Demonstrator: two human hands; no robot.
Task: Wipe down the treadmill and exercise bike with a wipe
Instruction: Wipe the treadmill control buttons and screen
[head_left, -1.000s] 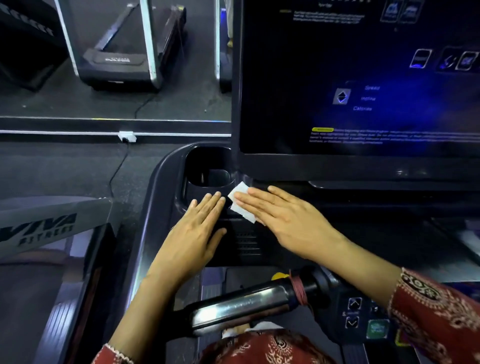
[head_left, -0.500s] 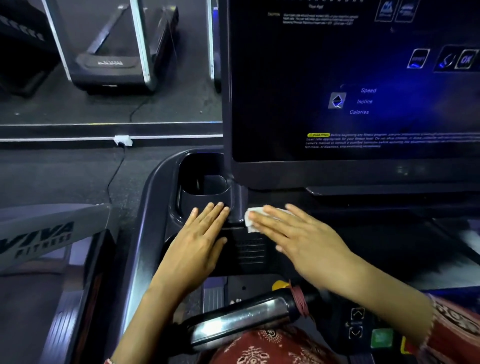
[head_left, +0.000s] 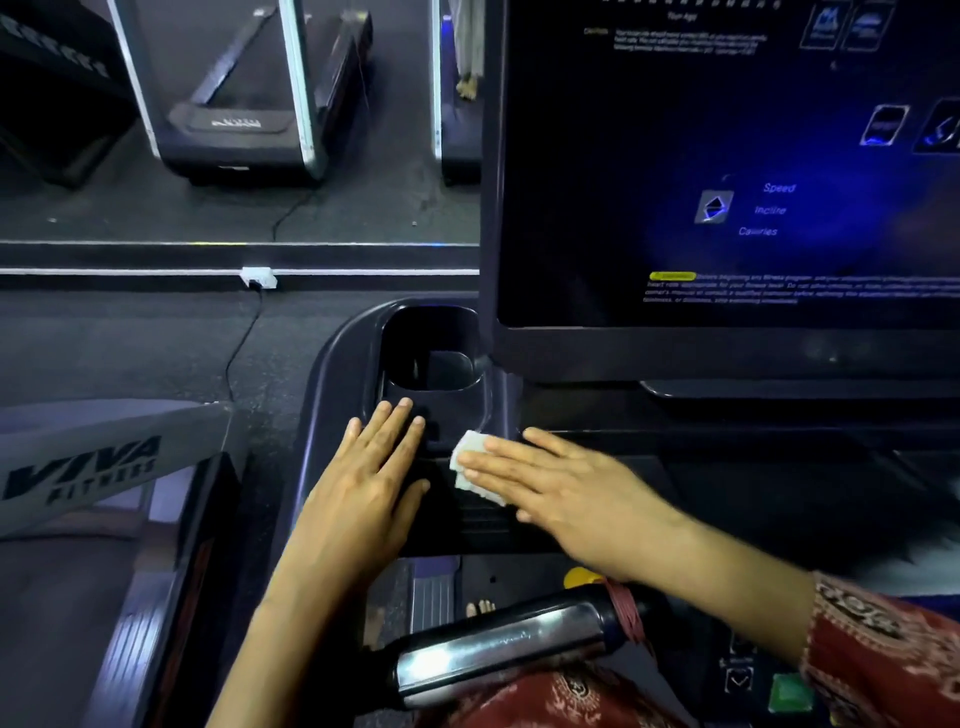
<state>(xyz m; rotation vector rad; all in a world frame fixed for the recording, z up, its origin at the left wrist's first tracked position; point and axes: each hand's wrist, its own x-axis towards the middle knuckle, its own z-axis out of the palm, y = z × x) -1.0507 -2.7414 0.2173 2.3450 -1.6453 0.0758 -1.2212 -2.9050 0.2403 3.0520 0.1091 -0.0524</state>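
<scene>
I am looking down over the treadmill (head_left: 332, 395), whose dark console is filling most of the view, with its screen (head_left: 727, 171) standing upright at the right and glowing with blue menu text. Left of the screen the cup well (head_left: 431, 348) is sitting empty in the console's corner, and the ledge just below it is where the work is going on. My left hand (head_left: 374, 483) is lying flat and spread on that ledge, fingers (head_left: 402, 415) reaching toward the well's near rim and holding nothing; I judge it is bracing me while I lean in. My right hand (head_left: 561, 483) is lying flat too, pointing left, its fingers (head_left: 483, 462) extended rather than curled and pressing the wipe (head_left: 470, 460) against the console, so that a broad palm pushes the cloth rather than pinching it. The wipe, a small white folded square, is peeking out from under those fingertips just beside the left hand, near the foot of the screen. Nearer my body the chrome handlebar (head_left: 498, 649) is crossing the frame under my right forearm, not being touched. No exercise bike is showing here, so I reckon that part is waiting.
</scene>
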